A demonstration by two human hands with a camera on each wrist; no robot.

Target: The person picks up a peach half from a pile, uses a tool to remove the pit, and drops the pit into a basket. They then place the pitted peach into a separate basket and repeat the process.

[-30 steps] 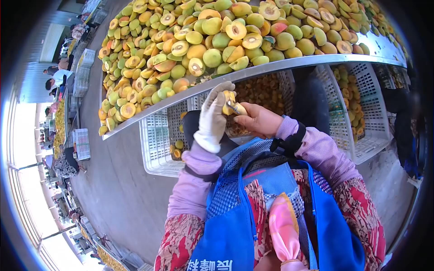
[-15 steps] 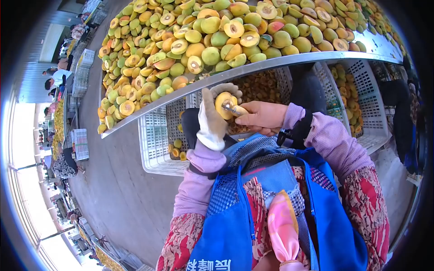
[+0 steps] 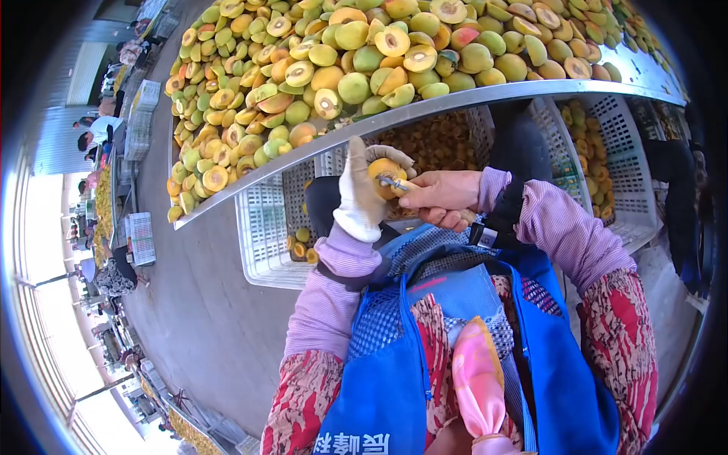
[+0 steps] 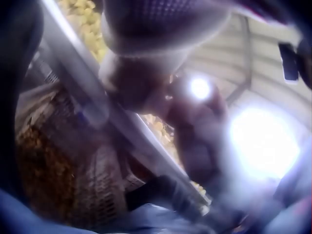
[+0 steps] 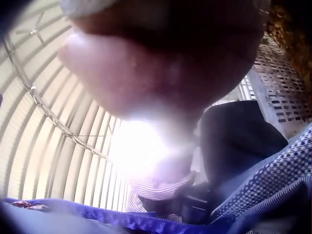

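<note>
In the head view my left hand (image 3: pixel 353 199), in a pale glove, holds a peach half (image 3: pixel 387 168) with its cut yellow face towards my right side. My bare right hand (image 3: pixel 449 191) grips a small pitting tool (image 3: pixel 400 186) with a pale handle. Its metal tip lies in the middle of the cut face, at the stone. Both hands are just below the front edge of the metal table. In the left wrist view the left hand (image 4: pixel 195 131) is dark and blurred. The right wrist view shows the right hand (image 5: pixel 156 73) close up, its tool hidden.
A heap of whole and halved peaches (image 3: pixel 334 76) covers the metal table (image 3: pixel 485 96). Under it stand a white crate (image 3: pixel 254 235) with a few pieces, a crate of brownish pieces (image 3: pixel 425 144) and a crate (image 3: pixel 626 167) of peaches. My knees are between them.
The peach half first showed edge-on, then turned its cut face to view, and now tilts in the glove. The tool's tip has stayed at its centre while the right hand turned and its handle end emerged.
</note>
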